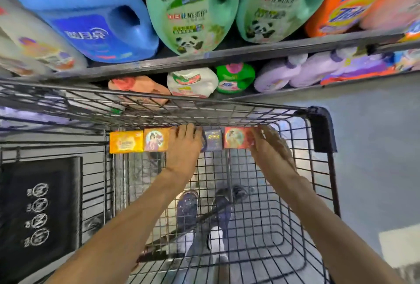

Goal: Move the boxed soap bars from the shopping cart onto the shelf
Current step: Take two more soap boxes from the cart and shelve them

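Four soap boxes [156, 139] line the cart's [322, 129] far wall; left hand [185, 145] covers one, grip unclear, right hand [269, 145] seemingly grips the red box [236, 137]

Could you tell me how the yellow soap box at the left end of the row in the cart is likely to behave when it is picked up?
The yellow soap box looks like a squared carton, so it is probably stiff and should not roll. It stands on a narrow face against the cart's wire wall, so a push may tip it. It looks small enough to lift one-handed.
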`<action>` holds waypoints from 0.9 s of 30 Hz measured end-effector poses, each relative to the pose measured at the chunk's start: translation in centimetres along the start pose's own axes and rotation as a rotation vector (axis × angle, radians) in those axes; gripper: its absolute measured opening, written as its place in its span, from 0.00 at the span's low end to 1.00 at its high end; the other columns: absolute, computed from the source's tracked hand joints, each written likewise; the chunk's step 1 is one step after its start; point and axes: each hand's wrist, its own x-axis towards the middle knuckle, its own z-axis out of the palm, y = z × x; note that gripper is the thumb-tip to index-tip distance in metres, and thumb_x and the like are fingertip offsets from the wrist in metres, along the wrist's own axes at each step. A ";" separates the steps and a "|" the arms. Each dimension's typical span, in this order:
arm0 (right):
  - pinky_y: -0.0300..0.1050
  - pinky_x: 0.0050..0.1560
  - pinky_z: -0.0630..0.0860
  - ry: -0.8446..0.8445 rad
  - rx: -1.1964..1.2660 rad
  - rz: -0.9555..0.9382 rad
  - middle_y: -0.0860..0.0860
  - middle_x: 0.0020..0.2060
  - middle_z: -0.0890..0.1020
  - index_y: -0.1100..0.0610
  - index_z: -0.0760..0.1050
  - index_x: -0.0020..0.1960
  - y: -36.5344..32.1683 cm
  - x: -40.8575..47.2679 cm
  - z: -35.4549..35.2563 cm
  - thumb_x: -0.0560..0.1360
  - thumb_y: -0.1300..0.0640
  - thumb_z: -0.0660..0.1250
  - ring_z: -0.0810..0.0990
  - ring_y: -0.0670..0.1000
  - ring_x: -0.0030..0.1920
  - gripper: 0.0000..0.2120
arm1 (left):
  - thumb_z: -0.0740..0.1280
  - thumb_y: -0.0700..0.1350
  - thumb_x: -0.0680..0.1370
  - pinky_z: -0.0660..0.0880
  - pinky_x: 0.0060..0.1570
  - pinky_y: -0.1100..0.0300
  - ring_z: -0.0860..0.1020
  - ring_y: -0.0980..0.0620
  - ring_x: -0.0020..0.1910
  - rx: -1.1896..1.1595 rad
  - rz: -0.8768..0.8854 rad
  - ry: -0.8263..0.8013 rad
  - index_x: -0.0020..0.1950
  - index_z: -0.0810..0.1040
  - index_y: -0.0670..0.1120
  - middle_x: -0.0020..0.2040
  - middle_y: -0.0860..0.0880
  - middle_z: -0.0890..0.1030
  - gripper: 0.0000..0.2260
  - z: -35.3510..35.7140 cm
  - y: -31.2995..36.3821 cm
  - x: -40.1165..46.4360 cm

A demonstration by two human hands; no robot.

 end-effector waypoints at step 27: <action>0.46 0.53 0.80 -0.065 -0.049 -0.268 0.55 0.53 0.78 0.59 0.67 0.65 -2.3 -4.5 -3.7 0.78 0.61 0.68 0.78 0.56 0.49 0.17 | 0.80 0.40 0.64 0.72 0.58 0.53 0.74 0.48 0.56 -0.153 0.087 0.101 0.61 0.78 0.49 0.53 0.51 0.80 0.27 0.2 -1.4 -5.2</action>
